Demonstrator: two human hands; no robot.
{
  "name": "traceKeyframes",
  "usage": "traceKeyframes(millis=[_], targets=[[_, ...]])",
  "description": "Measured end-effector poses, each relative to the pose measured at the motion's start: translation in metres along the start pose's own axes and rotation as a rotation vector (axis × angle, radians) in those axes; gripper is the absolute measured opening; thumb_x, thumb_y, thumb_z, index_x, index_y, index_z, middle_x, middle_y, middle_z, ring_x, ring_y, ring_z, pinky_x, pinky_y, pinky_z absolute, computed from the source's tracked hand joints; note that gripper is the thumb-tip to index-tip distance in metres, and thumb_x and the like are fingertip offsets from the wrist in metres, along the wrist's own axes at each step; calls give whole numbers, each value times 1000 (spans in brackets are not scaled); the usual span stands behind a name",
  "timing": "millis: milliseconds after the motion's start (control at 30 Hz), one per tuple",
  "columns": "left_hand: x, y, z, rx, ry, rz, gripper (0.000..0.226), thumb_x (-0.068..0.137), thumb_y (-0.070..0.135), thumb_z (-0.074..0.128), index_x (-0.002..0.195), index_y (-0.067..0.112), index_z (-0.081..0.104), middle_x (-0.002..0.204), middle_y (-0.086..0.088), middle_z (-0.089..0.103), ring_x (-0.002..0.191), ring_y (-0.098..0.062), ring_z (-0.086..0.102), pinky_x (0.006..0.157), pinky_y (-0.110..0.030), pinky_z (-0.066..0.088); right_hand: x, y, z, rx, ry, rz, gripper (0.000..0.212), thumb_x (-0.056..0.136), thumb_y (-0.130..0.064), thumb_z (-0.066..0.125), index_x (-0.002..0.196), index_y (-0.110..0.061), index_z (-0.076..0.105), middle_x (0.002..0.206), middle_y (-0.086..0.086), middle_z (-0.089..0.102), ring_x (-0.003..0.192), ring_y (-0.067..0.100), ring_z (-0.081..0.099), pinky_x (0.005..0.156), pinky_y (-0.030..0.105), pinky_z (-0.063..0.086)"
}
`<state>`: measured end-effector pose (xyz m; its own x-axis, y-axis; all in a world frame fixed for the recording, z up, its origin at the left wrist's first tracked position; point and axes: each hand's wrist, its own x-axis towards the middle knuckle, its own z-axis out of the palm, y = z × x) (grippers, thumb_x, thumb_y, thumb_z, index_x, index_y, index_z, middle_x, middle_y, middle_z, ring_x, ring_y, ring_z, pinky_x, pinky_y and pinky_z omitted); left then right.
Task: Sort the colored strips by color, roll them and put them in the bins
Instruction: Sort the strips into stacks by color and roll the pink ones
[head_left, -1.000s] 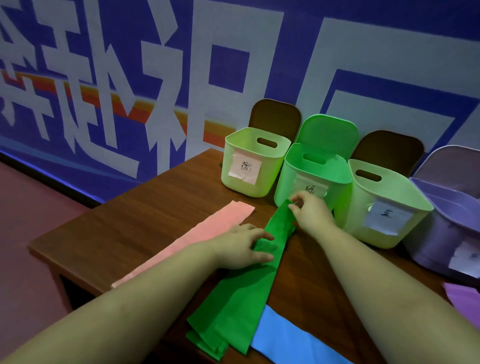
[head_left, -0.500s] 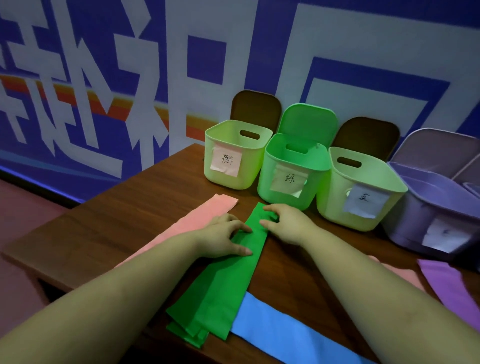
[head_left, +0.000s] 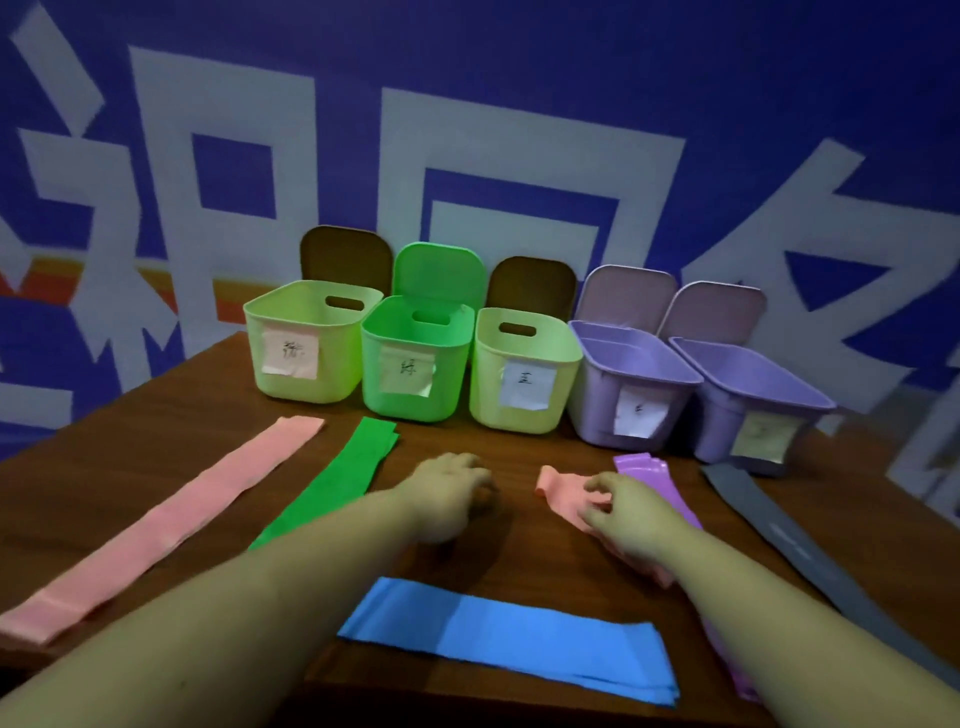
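While both forearms reach in from the near edge of the counter (head_left: 171, 441), left hand (head_left: 451, 491) sits over bare wood near the middle, fingers curled under; blurred, cannot tell whether anything is held. Right hand (head_left: 626, 512) rests on a short pink strip (head_left: 563, 493), fingers loosely bent, tips touching the fabric; no clear pinch visible.

Strips laid out as follows:
- long pink strip (head_left: 171, 517): flat, running diagonally from the near-left corner toward the far bins.
- green strip (head_left: 348, 475): flat, just right of the long pink one, near end hidden under the left forearm, far end just short of the green bin.
- blue strip (head_left: 511, 642): stacked layers, lying crosswise along the near edge between the two forearms.
- purple strip (head_left: 652, 475): just beside the right hand, largely hidden under hand and forearm.
- grey strip (head_left: 779, 530): toward the right edge, running from the far-right bin back to the near edge.

Five open bins in a row along the far edge, lids tilted up behind, each with a paper label on the front: pale green bin (head_left: 306, 384), green bin (head_left: 415, 400), second pale green bin (head_left: 519, 415), purple bin (head_left: 623, 431), second purple bin (head_left: 743, 447). Neighbouring bins touching or nearly so. Label writing not legible.
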<state>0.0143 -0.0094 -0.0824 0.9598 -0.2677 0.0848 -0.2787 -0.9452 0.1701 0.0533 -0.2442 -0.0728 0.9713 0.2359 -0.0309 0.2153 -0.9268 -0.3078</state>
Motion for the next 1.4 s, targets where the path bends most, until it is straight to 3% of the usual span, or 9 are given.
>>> traceKeyframes(millis=[133,333,467,567,667,833,1033,1200,1400], targets=[[33,57,19,-20,22,140,45,94,17,48,138,24,44,150,-1,34,136,-21,33,111,-31,26,-10,30,-2,-72,44,83,43,89,-44,55,126,-21,57,127,2,60,112,22,58,91,29,47],[74,86,41,63,-78,122,45,100,24,39,145,28,34,156,1,24,143,-18,23,116,-35,19,-14,51,3,-226,69,65,44,91,-48,51,126,-21,57,132,3,52,125,23,44,103,31,34],[84,95,47,73,-119,150,50,99,19,38,147,27,29,156,-1,25,142,-20,23,116,-31,17,-12,53,7,-45,133,50,10,85,-38,63,91,-30,65,115,-1,62,113,20,54,94,27,41],[91,99,49,65,-165,186,51,98,18,40,146,28,30,155,-1,26,140,-21,26,116,-31,16,-14,55,12,61,123,36,22,83,-29,63,68,-30,47,106,1,66,103,22,58,86,30,46],[95,101,45,80,-208,178,49,97,21,42,144,29,35,151,-3,34,136,-24,32,113,-33,23,-12,55,10,62,149,61,9,84,-30,63,85,-31,54,112,-1,63,109,21,55,90,29,41],[94,109,27,251,-183,164,46,94,31,49,139,24,41,137,-10,43,126,-29,39,106,-37,27,-9,51,4,-128,100,90,34,90,-39,54,120,-24,55,125,2,57,122,25,45,99,33,31],[82,111,25,272,-93,158,47,92,37,52,135,22,43,137,-8,44,128,-27,39,103,-34,28,-12,43,-2,-146,57,63,42,87,-55,53,113,-23,61,123,4,55,123,26,42,102,34,30],[71,111,18,240,5,178,50,91,43,50,137,27,39,129,-6,48,120,-27,44,96,-34,29,-24,38,-24,16,83,-54,3,90,-32,55,89,-29,56,101,-2,66,99,21,59,77,30,42],[55,104,-12,44,217,236,42,88,50,55,120,23,62,128,1,49,117,-21,43,97,-30,30,-44,21,-77,48,199,-184,6,85,-28,65,90,-27,65,99,-8,66,96,14,59,80,28,46]])
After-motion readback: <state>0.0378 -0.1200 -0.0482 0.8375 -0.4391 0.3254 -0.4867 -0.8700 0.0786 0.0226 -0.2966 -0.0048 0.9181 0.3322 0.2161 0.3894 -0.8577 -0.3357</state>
